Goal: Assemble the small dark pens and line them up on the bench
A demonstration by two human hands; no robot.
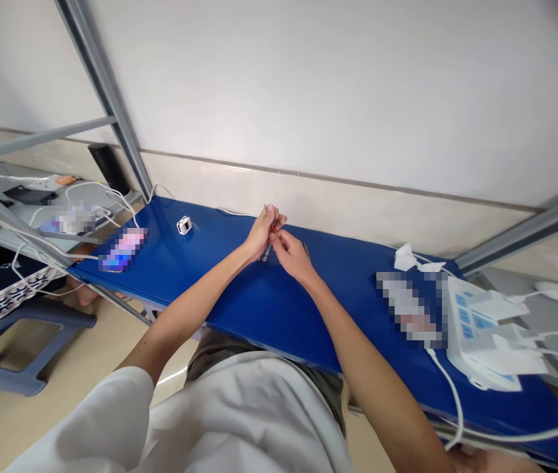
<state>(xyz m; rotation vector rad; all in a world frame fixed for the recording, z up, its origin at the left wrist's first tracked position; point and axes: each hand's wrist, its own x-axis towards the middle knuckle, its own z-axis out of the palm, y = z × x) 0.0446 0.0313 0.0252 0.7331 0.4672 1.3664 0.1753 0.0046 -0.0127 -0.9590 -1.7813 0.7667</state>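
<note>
My left hand (262, 231) and my right hand (291, 253) meet over the middle of the blue table (279, 302), near its wall side. The fingers of both are closed around something small with a bit of red between them, too small to make out. Thin metallic-looking pieces (266, 255) show just below the fingers, and another thin piece is partly hidden behind my right hand. To the left on the table stands a small white object with a dark face (184, 225).
A blurred phone (124, 249) lies on the left, another blurred item (411, 309) on the right beside a white power strip (476, 335) with plugs and cables. Crumpled tissue (407, 257) is near the wall. A person sits at far left by a grey stool (27, 315).
</note>
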